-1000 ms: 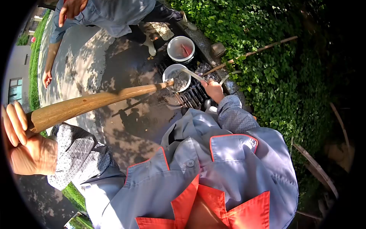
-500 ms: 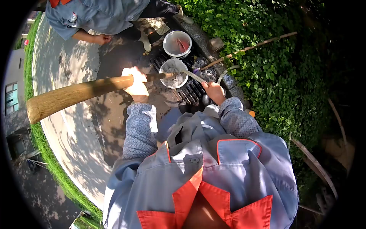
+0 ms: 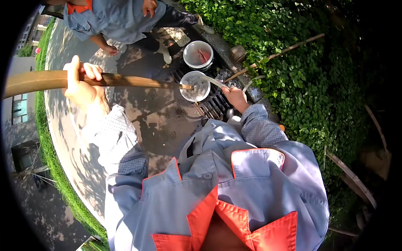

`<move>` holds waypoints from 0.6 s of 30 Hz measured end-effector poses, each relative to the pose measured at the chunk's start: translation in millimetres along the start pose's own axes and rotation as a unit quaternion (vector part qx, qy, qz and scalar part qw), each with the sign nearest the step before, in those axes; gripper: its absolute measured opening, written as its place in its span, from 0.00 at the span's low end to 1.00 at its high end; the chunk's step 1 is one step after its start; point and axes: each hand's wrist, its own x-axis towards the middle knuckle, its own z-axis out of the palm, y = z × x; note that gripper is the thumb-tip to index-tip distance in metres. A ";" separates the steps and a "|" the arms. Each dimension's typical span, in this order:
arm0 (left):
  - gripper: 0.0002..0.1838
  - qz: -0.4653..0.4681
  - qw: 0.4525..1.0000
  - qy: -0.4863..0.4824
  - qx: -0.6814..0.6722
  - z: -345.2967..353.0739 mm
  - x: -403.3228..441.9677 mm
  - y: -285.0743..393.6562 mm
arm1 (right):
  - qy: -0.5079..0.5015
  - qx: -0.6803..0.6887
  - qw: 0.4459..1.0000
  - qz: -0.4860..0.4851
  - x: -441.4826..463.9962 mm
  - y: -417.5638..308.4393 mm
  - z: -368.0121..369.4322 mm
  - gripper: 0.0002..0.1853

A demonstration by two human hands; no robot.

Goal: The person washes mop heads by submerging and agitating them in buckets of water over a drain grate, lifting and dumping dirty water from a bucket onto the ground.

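My left hand (image 3: pixel 85 85) is wrapped round a long wooden pole (image 3: pixel 134 80), thumb pointing up. The pole's thick end runs out at the left edge of the view; its thin end reaches into a white bucket (image 3: pixel 196 100). Greyish-white wet contents (image 3: pixel 200 91) show in that bucket. With my right hand (image 3: pixel 236 98) I grip a pale hose (image 3: pixel 215 82) whose end points over the bucket's rim. Behind my right hand the hose curves away toward the hedge.
A second white bucket (image 3: pixel 187 61) holds a reddish item (image 3: pixel 204 55). Both buckets stand by a dark drain grate (image 3: pixel 212 104). A stone kerb (image 3: pixel 224 52), a hedge (image 3: pixel 301 88) and a thin stick (image 3: pixel 289 49) lie right. A co-worker (image 3: pixel 113 21) stands at the upper left.
My left hand has moved left, farther from the bucket, and the pole lies more level. My right hand stays on the hose. The co-worker's other hand has come into view.
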 end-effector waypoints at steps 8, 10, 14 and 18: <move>0.13 0.083 0.970 -0.228 -0.022 -13.0 26.9 122.9 | 0.013 -0.016 0.994 -0.108 2.9 2.5 -4.5 0.29; 0.14 0.085 0.961 -0.262 -0.033 -13.4 27.7 120.5 | 0.009 -0.084 0.985 -0.151 8.7 11.9 6.9 0.29; 0.14 0.034 0.974 -0.220 -0.050 3.8 -9.7 4.2 | -0.013 -0.073 0.991 -0.115 0.3 3.4 -2.3 0.27; 0.11 -0.038 0.992 -0.106 -0.054 -19.6 -36.5 -139.9 | -0.050 -0.087 0.993 -0.057 10.5 17.0 18.5 0.28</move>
